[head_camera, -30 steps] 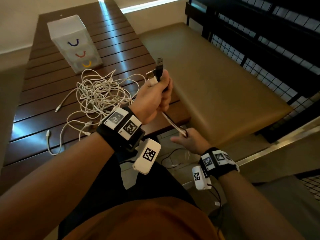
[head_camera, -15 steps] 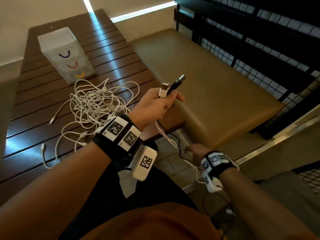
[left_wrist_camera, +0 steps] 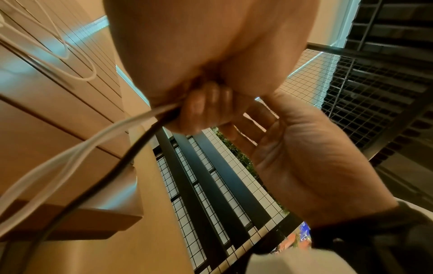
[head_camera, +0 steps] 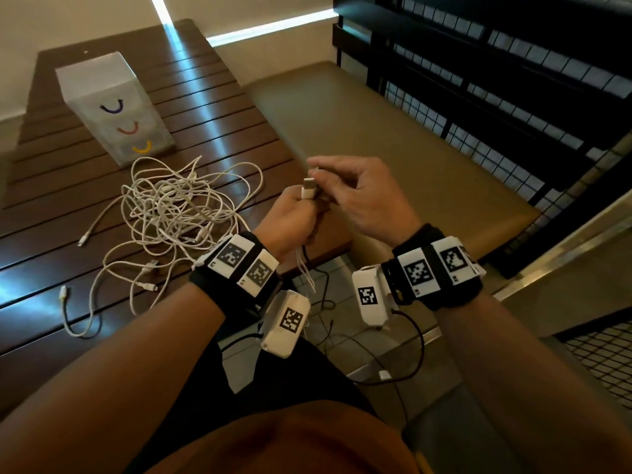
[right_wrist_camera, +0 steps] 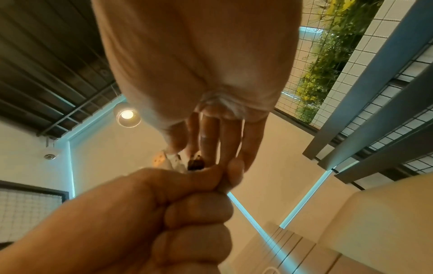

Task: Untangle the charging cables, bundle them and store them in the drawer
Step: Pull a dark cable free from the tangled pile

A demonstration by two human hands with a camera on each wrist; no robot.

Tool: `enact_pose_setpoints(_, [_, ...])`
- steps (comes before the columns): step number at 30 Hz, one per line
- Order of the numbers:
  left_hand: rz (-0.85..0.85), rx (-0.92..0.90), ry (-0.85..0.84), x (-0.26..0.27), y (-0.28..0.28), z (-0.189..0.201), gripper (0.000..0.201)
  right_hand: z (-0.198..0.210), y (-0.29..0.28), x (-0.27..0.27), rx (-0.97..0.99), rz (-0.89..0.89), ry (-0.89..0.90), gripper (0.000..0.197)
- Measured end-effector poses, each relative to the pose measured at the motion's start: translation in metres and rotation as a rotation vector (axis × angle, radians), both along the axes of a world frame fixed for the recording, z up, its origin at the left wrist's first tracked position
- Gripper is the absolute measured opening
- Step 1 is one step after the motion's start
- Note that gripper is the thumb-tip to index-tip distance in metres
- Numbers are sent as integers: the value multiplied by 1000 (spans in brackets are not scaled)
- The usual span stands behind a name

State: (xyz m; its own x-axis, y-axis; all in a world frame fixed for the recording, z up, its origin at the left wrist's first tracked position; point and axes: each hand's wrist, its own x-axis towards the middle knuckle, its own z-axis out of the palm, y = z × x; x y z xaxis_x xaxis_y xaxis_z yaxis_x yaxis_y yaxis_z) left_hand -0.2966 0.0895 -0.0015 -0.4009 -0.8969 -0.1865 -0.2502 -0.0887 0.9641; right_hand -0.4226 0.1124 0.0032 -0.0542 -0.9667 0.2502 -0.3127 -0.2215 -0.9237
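Observation:
A tangle of white charging cables point(head_camera: 178, 213) lies on the slatted wooden table point(head_camera: 222, 107). Behind it stands the translucent drawer unit point(head_camera: 113, 107), all three drawers closed. My left hand point(head_camera: 301, 206) is raised over the table's near right corner and grips one white and one black cable point(left_wrist_camera: 150, 118); the white USB plug point(head_camera: 309, 191) sticks up from the fist. My right hand point(head_camera: 328, 186) meets it from the right, its fingertips point(right_wrist_camera: 203, 153) at the black plug point(right_wrist_camera: 195, 164). Whether they pinch it is unclear. The cables hang down below my left fist point(head_camera: 306, 268).
A beige cushioned bench point(head_camera: 393, 138) runs along the table's right side, with a black mesh railing point(head_camera: 513, 80) behind it. Thin black wires point(head_camera: 410, 330) run from the wrist cameras over the tiled floor by my lap.
My right hand has come up from low beside the table edge to the plugs in my left hand. The left hand has lowered a little and still grips both cables.

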Motion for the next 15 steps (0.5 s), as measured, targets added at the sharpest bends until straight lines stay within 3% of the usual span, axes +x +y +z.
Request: enact_pose_setpoints(15, [-124, -88, -46, 6, 2, 6, 33, 3, 6, 6, -252, -29, 135, 23])
